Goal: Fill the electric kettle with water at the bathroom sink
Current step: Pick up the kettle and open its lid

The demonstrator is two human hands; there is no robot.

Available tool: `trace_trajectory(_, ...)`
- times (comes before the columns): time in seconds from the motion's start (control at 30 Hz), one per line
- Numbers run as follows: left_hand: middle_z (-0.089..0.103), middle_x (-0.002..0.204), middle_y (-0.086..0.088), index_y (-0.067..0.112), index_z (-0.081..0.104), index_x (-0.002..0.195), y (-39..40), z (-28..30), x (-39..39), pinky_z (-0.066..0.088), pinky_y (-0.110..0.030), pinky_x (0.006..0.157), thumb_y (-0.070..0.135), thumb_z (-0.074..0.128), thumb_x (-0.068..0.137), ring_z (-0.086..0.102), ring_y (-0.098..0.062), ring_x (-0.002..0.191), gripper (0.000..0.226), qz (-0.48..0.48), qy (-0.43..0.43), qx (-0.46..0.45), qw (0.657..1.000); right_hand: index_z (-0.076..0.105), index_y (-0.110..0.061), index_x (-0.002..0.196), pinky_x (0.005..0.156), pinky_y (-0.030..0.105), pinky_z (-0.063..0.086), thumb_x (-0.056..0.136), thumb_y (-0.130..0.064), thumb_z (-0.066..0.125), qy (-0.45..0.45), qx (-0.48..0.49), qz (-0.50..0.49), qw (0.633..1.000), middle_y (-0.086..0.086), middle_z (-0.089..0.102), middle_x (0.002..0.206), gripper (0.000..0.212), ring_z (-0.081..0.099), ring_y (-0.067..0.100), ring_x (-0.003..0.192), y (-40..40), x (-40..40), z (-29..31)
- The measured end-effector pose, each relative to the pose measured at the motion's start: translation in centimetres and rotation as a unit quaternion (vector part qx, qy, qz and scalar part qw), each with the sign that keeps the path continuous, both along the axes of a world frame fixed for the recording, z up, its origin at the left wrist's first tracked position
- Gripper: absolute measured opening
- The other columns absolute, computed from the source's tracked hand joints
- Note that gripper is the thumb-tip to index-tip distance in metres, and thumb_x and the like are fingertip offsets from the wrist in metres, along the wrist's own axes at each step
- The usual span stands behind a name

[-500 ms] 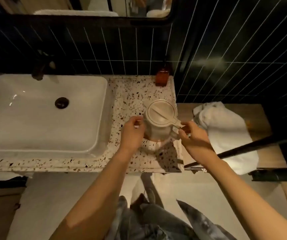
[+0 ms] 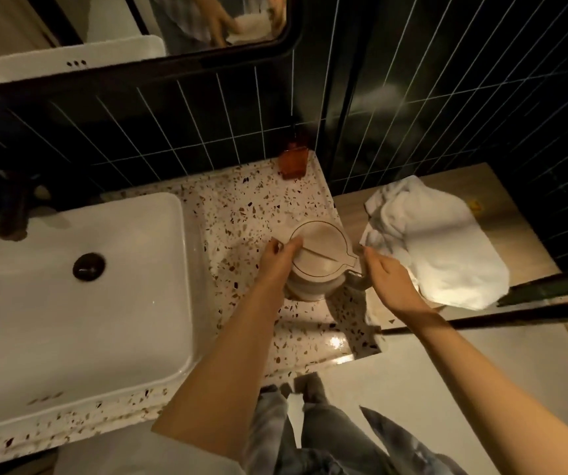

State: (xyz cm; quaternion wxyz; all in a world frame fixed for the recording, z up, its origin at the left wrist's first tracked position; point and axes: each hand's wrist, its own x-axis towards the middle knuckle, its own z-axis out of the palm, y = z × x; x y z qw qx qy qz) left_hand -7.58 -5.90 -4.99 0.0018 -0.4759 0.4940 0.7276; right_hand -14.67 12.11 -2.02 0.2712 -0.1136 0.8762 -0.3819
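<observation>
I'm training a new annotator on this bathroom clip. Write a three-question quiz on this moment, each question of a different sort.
1. True or false: the kettle stands inside the sink.
2. Multiple choice: what lies right of the kettle on the wooden surface? A) a white towel B) a soap bar C) a cup
3. Fill in: the left hand rests on the kettle's ____.

Key: 1 false, it stands on the terrazzo counter. 2 A, the white towel. 3 lid; the right hand is at the handle side.

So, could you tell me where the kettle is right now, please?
The kettle stands on the speckled counter right of the sink, between both hands, with the white towel further right.
</observation>
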Motion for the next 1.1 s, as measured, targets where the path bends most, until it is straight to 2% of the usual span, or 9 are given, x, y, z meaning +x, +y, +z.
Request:
trace_trajectory(0.1,0.055,0.143,-0.003,0.018,0.044,0.145,-0.7,-0.6,0.0,0.043,-0.047,0.109,0.049,0.073,0.075,0.053,-0.024,0.127,0.081,-0.044,0.012,0.006,0.999,0.034,-0.017,0.06,0.065,0.034,0.035,0.101,-0.042,0.033,-0.033,-0.025,-0.077,0.996,0.002,0.04,0.057,0.048,0.038,0.019,0.059,-0.7,0.0,-0.2)
trace_trajectory(0.27,0.055,0.142,-0.001,0.023,0.046,0.142,-1.6,-1.1,-0.1,0.043,-0.047,0.107,0.039,0.065,0.09,0.051,-0.025,0.127,0.058,-0.074,0.025,0.031,0.996,0.032,-0.024,0.054,0.054,0.017,0.033,0.102,-0.037,0.037,-0.064,-0.055,-0.131,0.988,-0.007,0.034,0.054,0.05,0.033,0.005,0.049,-1.3,0.4,-0.5)
trace_trajectory(0.33,0.058,0.135,0.0,0.024,0.048,0.14,-1.5,-1.0,0.0,0.047,-0.044,0.1,0.033,0.064,0.092,0.054,-0.024,0.123,0.051,-0.062,0.041,0.066,0.995,0.029,-0.019,0.057,0.053,0.012,0.038,0.103,-0.034,0.037,-0.073,-0.058,-0.13,0.987,-0.001,0.031,0.057,0.049,0.032,0.009,0.051,-1.4,0.3,-0.5)
trace_trajectory(0.57,0.065,0.124,-0.002,0.019,0.055,0.134,-1.4,-0.6,-0.3,0.048,-0.035,0.089,0.019,0.065,0.092,0.059,-0.021,0.111,0.042,0.001,0.072,0.127,0.989,0.033,-0.017,0.06,0.07,0.038,0.034,0.098,-0.038,0.048,-0.093,-0.097,-0.08,0.988,0.007,0.025,0.059,0.046,0.028,0.023,0.064,-0.8,-0.5,-1.0)
trace_trajectory(0.73,0.068,0.121,-0.003,0.019,0.061,0.126,-1.4,0.2,-0.1,0.051,-0.038,0.093,0.015,0.067,0.09,0.061,-0.024,0.115,0.037,0.038,0.086,0.139,0.986,0.037,-0.024,0.046,0.061,0.032,0.029,0.099,-0.024,0.049,-0.098,-0.151,-0.05,0.982,-0.011,0.035,0.045,0.055,0.034,0.007,0.047,-0.5,-0.7,-0.3)
trace_trajectory(0.8,0.069,0.121,-0.003,0.021,0.063,0.124,-1.7,1.0,0.1,0.052,-0.038,0.08,0.016,0.068,0.089,0.061,-0.025,0.114,0.035,0.046,0.093,0.138,0.985,0.047,-0.01,0.046,0.064,0.03,0.035,0.1,-0.022,0.049,-0.094,-0.167,-0.026,0.981,0.006,0.043,0.048,0.055,0.043,0.013,0.052,-0.6,-0.6,0.3)
trace_trajectory(0.9,0.07,0.119,-0.003,0.026,0.068,0.113,-2.2,2.2,0.7,0.051,-0.038,0.074,0.018,0.069,0.087,0.063,-0.025,0.111,0.027,0.068,0.107,0.125,0.984,0.042,0.017,0.062,0.069,0.03,0.04,0.099,-0.019,0.05,-0.097,-0.207,0.006,0.974,0.033,0.041,0.061,0.052,0.043,0.023,0.062,-1.1,-0.3,1.7)
trace_trajectory(1.03,0.072,0.118,-0.007,0.018,0.069,0.114,-3.2,4.4,2.4,0.054,-0.041,0.092,0.016,0.072,0.083,0.066,-0.026,0.111,0.031,0.118,0.141,0.11,0.977,0.049,0.008,0.062,0.064,0.03,0.034,0.095,-0.026,0.054,-0.075,-0.229,0.074,0.968,0.019,0.042,0.063,0.047,0.042,0.018,0.061,-2.1,0.6,3.7)
trace_trajectory(1.1,0.073,0.115,-0.007,0.016,0.068,0.111,-3.8,5.8,3.9,0.055,-0.039,0.088,0.016,0.072,0.084,0.068,-0.025,0.107,0.028,0.134,0.154,0.096,0.974,0.053,-0.003,0.061,0.061,0.022,0.037,0.09,-0.034,0.054,-0.074,-0.237,0.101,0.964,0.017,0.042,0.062,0.041,0.044,0.016,0.061,-2.8,1.2,4.7)
